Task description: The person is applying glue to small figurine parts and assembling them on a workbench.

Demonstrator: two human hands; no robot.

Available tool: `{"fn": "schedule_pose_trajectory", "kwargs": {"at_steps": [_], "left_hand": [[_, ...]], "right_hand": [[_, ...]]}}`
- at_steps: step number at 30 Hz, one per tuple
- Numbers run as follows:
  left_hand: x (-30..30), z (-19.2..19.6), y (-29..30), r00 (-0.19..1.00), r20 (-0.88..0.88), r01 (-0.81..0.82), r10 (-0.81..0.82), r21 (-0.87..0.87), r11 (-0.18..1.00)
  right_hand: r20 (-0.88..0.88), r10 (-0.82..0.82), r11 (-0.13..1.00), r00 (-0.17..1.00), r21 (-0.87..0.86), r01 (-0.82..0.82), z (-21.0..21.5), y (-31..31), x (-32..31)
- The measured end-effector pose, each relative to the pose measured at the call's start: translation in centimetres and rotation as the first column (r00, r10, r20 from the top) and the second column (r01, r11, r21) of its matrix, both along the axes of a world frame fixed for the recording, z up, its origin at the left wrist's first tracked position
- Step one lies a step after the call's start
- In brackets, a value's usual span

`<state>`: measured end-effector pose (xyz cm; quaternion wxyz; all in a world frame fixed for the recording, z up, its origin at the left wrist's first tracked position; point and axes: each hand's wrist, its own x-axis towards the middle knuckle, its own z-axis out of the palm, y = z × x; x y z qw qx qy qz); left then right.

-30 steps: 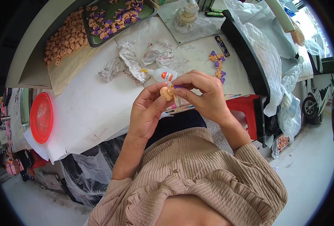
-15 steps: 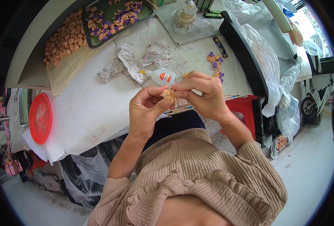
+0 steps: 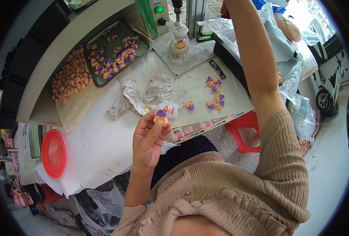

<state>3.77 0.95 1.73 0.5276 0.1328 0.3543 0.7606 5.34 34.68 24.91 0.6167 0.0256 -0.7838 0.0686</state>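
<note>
A: Leftmost on the pale bench (image 3: 103,145)?

B: A red round dish (image 3: 53,153) at its edge. Farther back, a heap of peach-coloured pieces (image 3: 70,80), then a dark tray (image 3: 123,29), strewn with purple-and-peach parts.

A: Next?

B: Crumpled cloths (image 3: 132,96), well apart from the tray's near corner.

A: And the piece being worked?

B: A small figure (image 3: 160,121), purple on top, held up near the bench's front edge, beside a white squeeze bottle (image 3: 169,109). Pinched between thumb and fingers of the left hand (image 3: 147,143).

A: How is that best done?

B: Judged from here: grip kept low and at the sides, purple top left uncovered, pressure light so nothing is twisted out of line.

A: Farther right?

B: A plastic-wrapped fixture (image 3: 179,51) stands at the back. Nearer, a lone piece (image 3: 189,105) and a cluster of similar pieces (image 3: 217,96) are laid out, spaced from the bottle.

A: Right hand?

B: Cut off by the upper edge; only the raised right arm (image 3: 257,51) is seen. Finger position cannot be told.
</note>
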Motion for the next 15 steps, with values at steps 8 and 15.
{"fn": "schedule_pose_trajectory", "kwargs": {"at_steps": [8,15], "left_hand": [[-2.6,0.6,-1.9,0.989,0.003,-0.149,0.149,0.015,0.989],[-4.7,1.9,-0.4,0.993,-0.049,-0.109,0.111,0.040,0.993]], "right_hand": [[0.207,-0.411,0.900,0.888,-0.065,0.432,-7.1,-3.8,5.1],[0.759,-0.282,0.819,0.587,-0.128,0.559,-22.6,-3.7,4.2]]}}
